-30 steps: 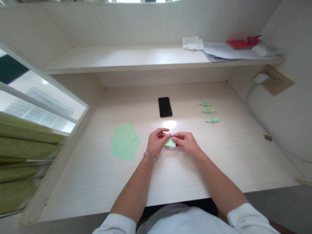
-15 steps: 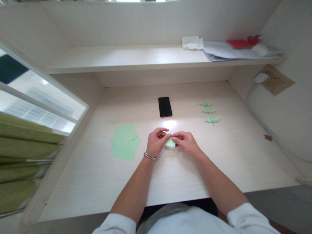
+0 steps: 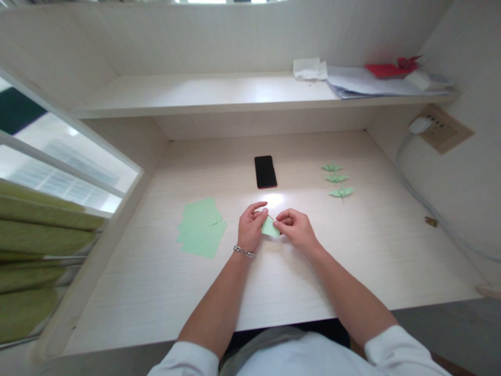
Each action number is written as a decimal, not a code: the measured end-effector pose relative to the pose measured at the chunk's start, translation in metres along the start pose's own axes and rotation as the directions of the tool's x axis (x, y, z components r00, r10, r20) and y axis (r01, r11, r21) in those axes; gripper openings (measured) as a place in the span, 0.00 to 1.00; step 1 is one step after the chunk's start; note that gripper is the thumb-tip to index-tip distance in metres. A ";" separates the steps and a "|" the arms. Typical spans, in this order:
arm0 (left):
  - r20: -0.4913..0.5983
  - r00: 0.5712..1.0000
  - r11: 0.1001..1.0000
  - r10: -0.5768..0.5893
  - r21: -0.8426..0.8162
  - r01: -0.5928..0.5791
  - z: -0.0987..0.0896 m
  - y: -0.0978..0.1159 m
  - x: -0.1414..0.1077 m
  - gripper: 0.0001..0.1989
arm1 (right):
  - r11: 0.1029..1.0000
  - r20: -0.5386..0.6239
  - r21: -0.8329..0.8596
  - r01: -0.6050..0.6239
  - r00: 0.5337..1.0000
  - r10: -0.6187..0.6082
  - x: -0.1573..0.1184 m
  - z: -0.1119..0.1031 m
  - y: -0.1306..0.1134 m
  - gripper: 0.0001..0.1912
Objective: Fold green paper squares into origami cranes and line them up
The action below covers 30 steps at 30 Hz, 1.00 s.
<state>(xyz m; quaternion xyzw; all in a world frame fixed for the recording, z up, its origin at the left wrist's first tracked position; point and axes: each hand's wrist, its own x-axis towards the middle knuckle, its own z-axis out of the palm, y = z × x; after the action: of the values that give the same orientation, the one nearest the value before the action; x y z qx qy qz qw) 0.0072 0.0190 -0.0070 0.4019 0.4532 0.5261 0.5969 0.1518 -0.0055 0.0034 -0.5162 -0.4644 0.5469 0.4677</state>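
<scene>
A small folded piece of green paper [image 3: 270, 227] is held between my two hands, just above the desk. My left hand [image 3: 251, 228], with a chain bracelet at the wrist, pinches its left edge between thumb and fingers. At the right edge, my right hand [image 3: 296, 226] grips the paper with thumb and forefinger. To the left lies a fanned stack of green paper sheets [image 3: 201, 228]. Three folded green paper cranes stand in a column on the right: a far crane [image 3: 331, 167], a middle crane [image 3: 336, 178] and a near crane [image 3: 342, 192].
A black phone [image 3: 265, 172] lies beyond my hands on the pale desk [image 3: 156, 292]. Papers [image 3: 364, 83] and a red paper piece [image 3: 385, 70] rest on the shelf above. A white cable [image 3: 415, 193] runs down the right side from a wall socket [image 3: 444, 128].
My thumbs have moved apart, and more of the folded green paper shows between them. Both hands keep hold of it. The sheets, cranes and phone stay put.
</scene>
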 end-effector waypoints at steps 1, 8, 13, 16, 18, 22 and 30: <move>0.003 1.000 1.000 -0.014 -0.012 0.014 0.000 0.000 0.001 0.19 | 1.000 -0.015 0.001 0.003 1.000 -0.003 0.000 0.000 0.000 0.14; 0.060 0.997 0.991 0.049 0.118 -0.056 0.000 0.003 -0.002 0.20 | 0.999 -0.056 -0.022 0.037 0.998 -0.038 0.001 -0.003 -0.001 0.15; 0.052 0.996 0.993 0.076 0.084 -0.080 -0.001 0.002 -0.004 0.17 | 0.997 -0.021 -0.055 0.048 0.999 -0.049 0.001 -0.001 0.002 0.13; 0.068 0.995 0.995 0.068 0.071 -0.073 -0.001 0.002 -0.003 0.17 | 0.999 -0.003 -0.045 0.018 1.000 -0.018 0.002 -0.001 0.004 0.14; 0.093 0.995 0.997 0.047 0.060 -0.052 -0.001 0.002 -0.003 0.17 | 0.999 0.036 0.007 -0.035 0.999 0.035 0.003 -0.003 0.005 0.15; 0.121 0.992 0.996 0.027 0.076 -0.036 -0.003 0.003 -0.001 0.18 | 0.976 0.133 0.130 -0.177 0.978 0.160 0.005 -0.007 0.004 0.17; 0.096 0.995 0.990 0.011 0.137 -0.024 -0.004 0.003 -0.001 0.18 | 0.965 0.180 0.073 -0.252 0.955 0.236 0.005 -0.010 0.003 0.18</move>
<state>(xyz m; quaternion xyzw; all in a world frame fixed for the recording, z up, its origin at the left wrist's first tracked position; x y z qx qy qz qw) 0.0026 0.0188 -0.0049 0.4707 0.4562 0.4790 0.5839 0.1618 -0.0002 -0.0008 -0.4983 -0.4086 0.6638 0.3796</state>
